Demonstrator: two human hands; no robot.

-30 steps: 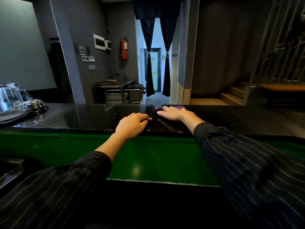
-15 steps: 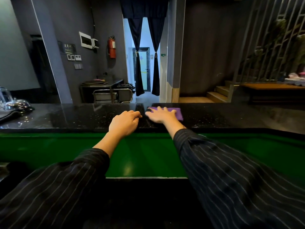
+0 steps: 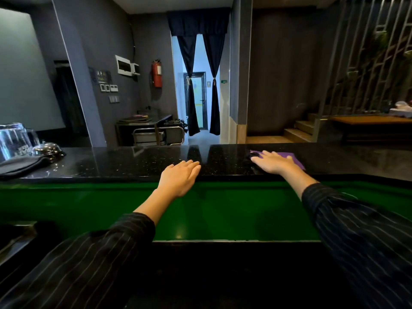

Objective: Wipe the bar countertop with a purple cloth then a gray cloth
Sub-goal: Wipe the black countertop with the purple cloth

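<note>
The left grip (image 3: 178, 177) lies open, fingers straight, on the near edge of the black speckled desk (image 3: 133, 161), where it looks a sound brace. Further in and to the right, the right grip (image 3: 273, 162) presses open and flat on the purple cloth (image 3: 292, 156), which lies spread on the desk. For this first of 2 wipes, even palm pressure and overlapping strokes should serve best. At far left, a folded dark cloth (image 3: 22, 165) lies beside a bell (image 3: 48, 149).

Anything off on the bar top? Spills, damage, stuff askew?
Nothing stands out. Right hand presses the purple cloth flat on the black countertop; left hand rests open at its near edge.
</note>
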